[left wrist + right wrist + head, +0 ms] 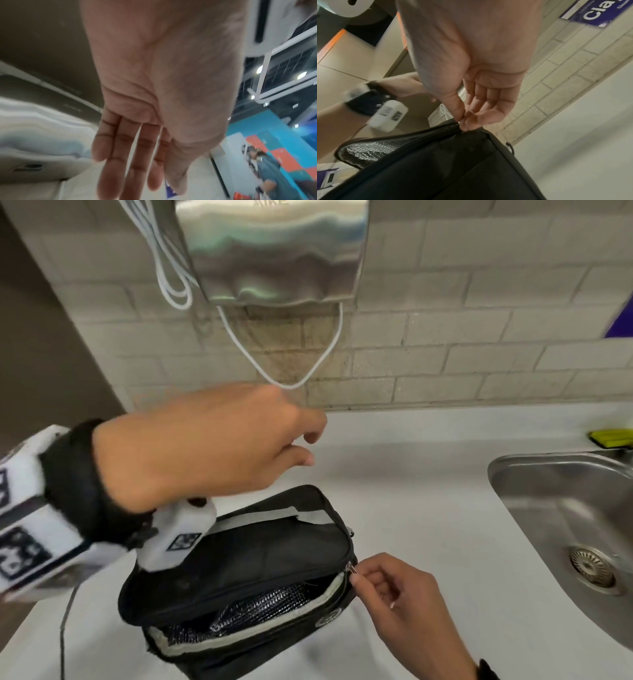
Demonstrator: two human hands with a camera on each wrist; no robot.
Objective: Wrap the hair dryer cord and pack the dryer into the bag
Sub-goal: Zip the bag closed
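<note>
You have a pale grey-white countertop (411, 508) running up to a light brick wall at the back. On it, toward your near left, sits a black bag (274, 549), its zip partly open and a silvery quilted lining showing inside. A steel sink (534, 498) is set into the counter at your right, drain strainer visible. A yellow-green item (611, 437) lies on the counter behind the sink; blurred, can't tell what.
</note>
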